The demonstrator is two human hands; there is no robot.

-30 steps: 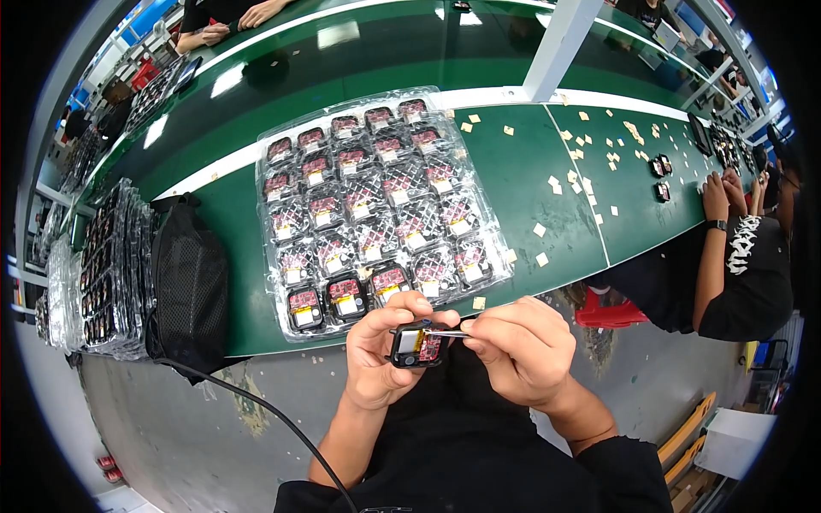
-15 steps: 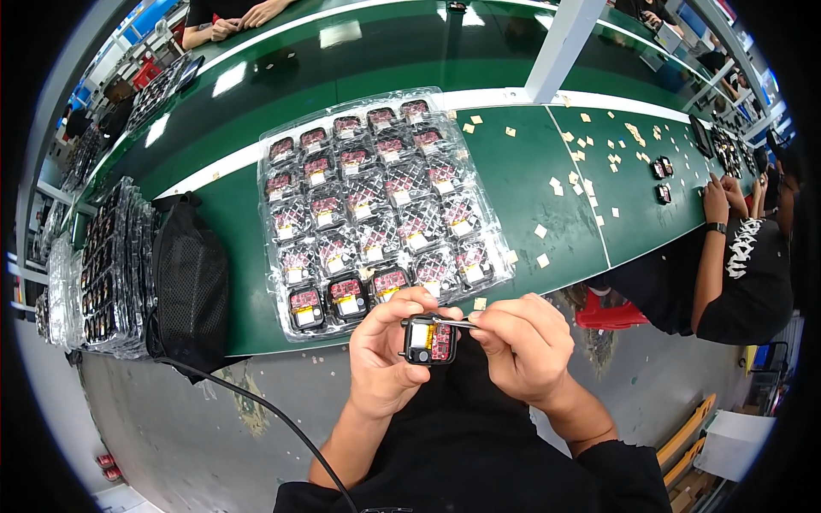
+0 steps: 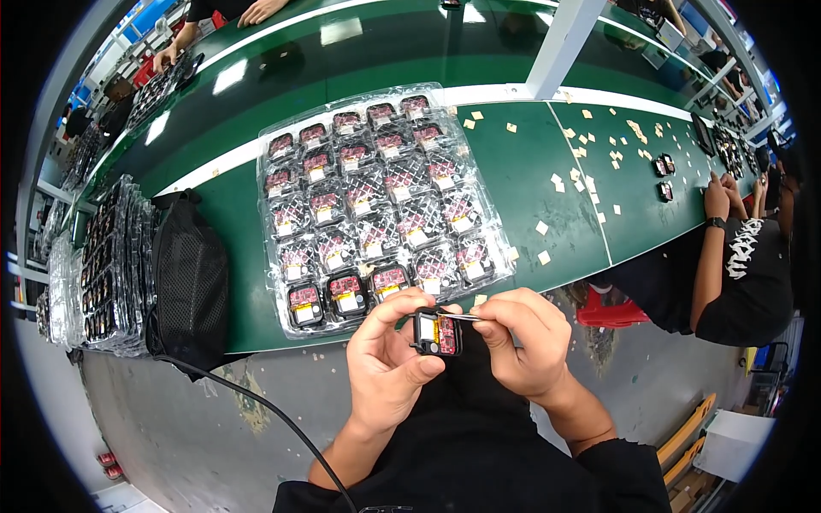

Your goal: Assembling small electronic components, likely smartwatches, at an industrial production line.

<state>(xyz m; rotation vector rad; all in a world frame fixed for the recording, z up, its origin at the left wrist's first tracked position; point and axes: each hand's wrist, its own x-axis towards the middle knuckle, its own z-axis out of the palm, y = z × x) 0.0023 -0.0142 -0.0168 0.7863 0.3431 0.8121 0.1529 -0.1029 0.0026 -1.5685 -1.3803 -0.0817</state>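
Clock times are counted from the small black case. At eleven o'clock a thin, shiny, see-through plastic tray lies on the smooth green table, with rows of cases like it inside. Little flat tan squares are scattered from one to two o'clock. At nine o'clock sits a soft black bag with a net side, just beside a crinkly, shiny stack of trays.

The small black case is a square with round corners, up in the air in front of the person's black shirt. Inside are a silvery block, a yellow strip, a red board and a round gray spot. The left hand, at eight o'clock, holds its left side. The right hand, at three o'clock, pinches thin metal tweezers tight, and they point at the case's top edge. I can't tell if their tips are squeezing anything.

Half a second ago the case was a bit lower and more to nine o'clock. A worker's hand, between ten and eleven o'clock, now reaches out; before, it was near the other hand.
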